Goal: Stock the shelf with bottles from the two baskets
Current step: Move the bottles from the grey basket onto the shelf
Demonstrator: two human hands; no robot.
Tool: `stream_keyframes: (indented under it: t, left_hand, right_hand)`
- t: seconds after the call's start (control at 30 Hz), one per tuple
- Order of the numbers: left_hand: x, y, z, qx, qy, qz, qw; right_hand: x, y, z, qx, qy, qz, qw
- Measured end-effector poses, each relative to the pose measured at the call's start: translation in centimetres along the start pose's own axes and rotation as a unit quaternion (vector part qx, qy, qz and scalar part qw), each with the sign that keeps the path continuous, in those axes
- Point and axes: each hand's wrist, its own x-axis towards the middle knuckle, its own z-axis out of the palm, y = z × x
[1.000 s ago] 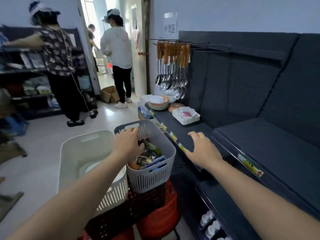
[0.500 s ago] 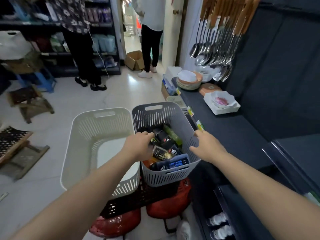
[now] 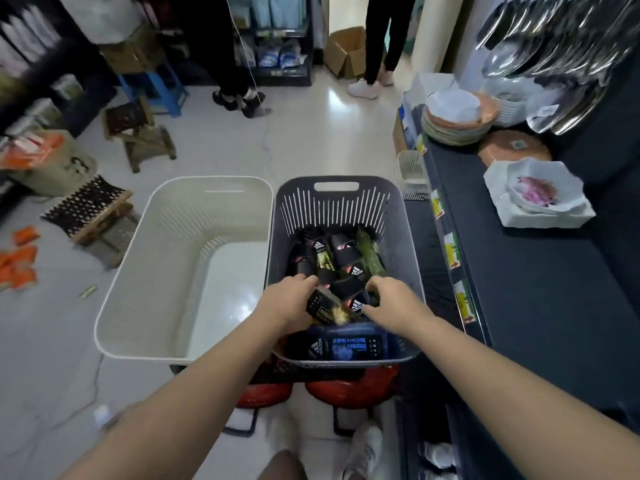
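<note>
Shop aisle, pale tiled floor (image 3: 311, 140) running up to 12 o'clock, where two people are standing, only their legs (image 3: 381, 39) showing. A dark shelf (image 3: 540, 289) is filling the 3 o'clock side, its near stretch bare, a stack of plates (image 3: 453, 123) sitting at its far end toward 1 o'clock. A white basket (image 3: 207, 188) is sitting at 9 o'clock of centre, touching a grey basket (image 3: 408, 258) at centre. Both are resting on red stools (image 3: 349, 389). Bottles (image 3: 343, 252), mostly black, are lying jumbled in the grey basket. Left hand (image 3: 285, 303) is curling down onto a black-and-yellow bottle (image 3: 320, 304); right hand (image 3: 389, 301) is bending its fingers onto black bottles beside it. Cannot tell whether either is gripping.
</note>
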Motion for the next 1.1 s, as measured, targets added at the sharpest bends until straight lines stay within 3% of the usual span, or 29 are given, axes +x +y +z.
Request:
stream_keyframes:
  t: [0.07,0.13,0.3,0.6,0.77,0.87,0.93,1.0,1.07,1.1]
  left_hand:
    - [0.7,0.1,0.6,-0.032,-0.017,-0.012,0.999]
    - [1.5,0.2,1.0,0.003,-0.024,0.008,1.0]
    - [3.4,0.9,0.9,0.172,-0.045,0.172,0.969]
    - [5.5,1.3,-1.5,0.258,-0.102,0.24,0.93]
    - [5.7,1.0,-5.8,0.244,-0.039,0.157,0.956]
    - [5.5,0.4,-8.2,0.154,0.018,0.063,0.986]
    - [5.1,0.4,-8.5,0.058,0.052,0.012,0.997]
    - [4.7,1.0,-7.9,-0.019,0.077,0.003,0.997]
    - [4.4,1.5,-6.5,-0.087,0.051,0.021,0.995]
    - [4.3,1.6,-5.8,-0.133,0.019,0.028,0.99]
  right_hand:
    - [0.9,0.0,0.6,0.002,-0.018,-0.005,1.0]
    - [1.8,-0.2,1.0,0.006,-0.034,-0.005,0.999]
    - [3.2,0.2,2.3,0.021,-0.058,0.012,0.998]
    - [4.9,0.5,2.0,0.25,-0.1,0.069,0.961]
    - [5.7,-0.4,0.5,0.344,-0.075,0.106,0.93]
    - [6.5,-1.3,-0.3,0.372,-0.041,0.135,0.918]
    - [6.9,-2.4,-0.6,0.473,-0.059,0.162,0.864]
    - [7.4,-3.7,-1.3,0.628,-0.087,0.193,0.749]
    - [8.2,-4.4,-1.6,0.743,-0.08,0.22,0.626]
    - [8.6,-4.5,-1.6,0.758,-0.061,0.235,0.605]
